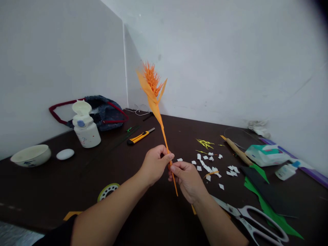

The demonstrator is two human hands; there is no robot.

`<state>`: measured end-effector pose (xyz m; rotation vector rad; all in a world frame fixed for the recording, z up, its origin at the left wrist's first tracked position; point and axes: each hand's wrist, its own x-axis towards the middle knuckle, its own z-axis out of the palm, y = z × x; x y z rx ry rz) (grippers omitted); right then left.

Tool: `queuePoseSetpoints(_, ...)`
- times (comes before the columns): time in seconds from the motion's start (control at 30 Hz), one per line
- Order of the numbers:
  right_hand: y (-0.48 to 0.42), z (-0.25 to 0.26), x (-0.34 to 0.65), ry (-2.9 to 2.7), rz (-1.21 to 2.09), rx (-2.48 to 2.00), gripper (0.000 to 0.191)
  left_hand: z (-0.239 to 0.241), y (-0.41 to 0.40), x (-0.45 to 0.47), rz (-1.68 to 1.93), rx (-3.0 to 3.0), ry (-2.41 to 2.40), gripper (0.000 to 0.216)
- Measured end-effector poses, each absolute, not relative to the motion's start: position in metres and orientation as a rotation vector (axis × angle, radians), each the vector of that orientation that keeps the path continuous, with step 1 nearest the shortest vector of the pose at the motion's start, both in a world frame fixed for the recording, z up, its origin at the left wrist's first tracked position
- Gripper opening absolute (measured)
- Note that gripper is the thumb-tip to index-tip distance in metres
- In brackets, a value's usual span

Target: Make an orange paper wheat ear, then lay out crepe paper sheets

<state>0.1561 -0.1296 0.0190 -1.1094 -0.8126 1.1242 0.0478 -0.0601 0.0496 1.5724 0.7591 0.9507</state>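
Nearest me, just beside my right forearm, lies one pair of steel scissors with pale grey handles [235, 211]. Both my hands are busy on one orange handmade stalk with a bristly ear and papery leaves [156, 111]: my left hand [156, 164] pinches its thin stem between thumb and fingers, and my right hand [186, 181] pinches it just below, the lower end sticking out past those fingers. The ear points up beyond my hands, leaning a little to the left, held above the dark brown table [120, 167]. I take the step in hand to be work along the stem, perhaps turning or smoothing it; the next move, as I judge it, calls for a steady left pinch and light right fingers, since anything so slender could bend.

Counting around: just right of my right hand are more than a dozen small white paper pieces [207, 168], too overlapped for an exact number, and past them one loose heap of thin yellow strips [205, 144] I cannot count. Farther right stands one white glue bottle with a blue cap [285, 172]. Beyond my left hand lies one yellow-and-black utility knife [139, 137], blade out; farther left, one white bottle with its lid flipped up [88, 135], one white egg-shaped object [65, 154] and one pale bowl [38, 155].
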Motion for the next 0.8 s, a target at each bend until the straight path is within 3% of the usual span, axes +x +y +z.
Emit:
queuePoseSetpoints(0.1,-0.132,0.025,0.157,-0.969,0.861,-1.318,0.009,0.049,-0.063,0.049,0.996,1.595,0.767,0.02)
queuePoseSetpoints(0.23,-0.137,0.035,0.156,-1.181,0.575,-1.514,0.014,0.053,-0.065,0.049,0.973,1.511,0.735,0.022)
queuePoseSetpoints(0.67,-0.137,0.025,0.158,-0.969,1.141,-1.073,0.016,0.05,-0.055,0.043,0.755,1.289,0.468,0.015)
queuePoseSetpoints(0.8,-0.137,0.028,0.157,-1.038,1.123,-1.133,0.018,0.049,-0.055,0.044,0.825,1.343,0.478,0.014)
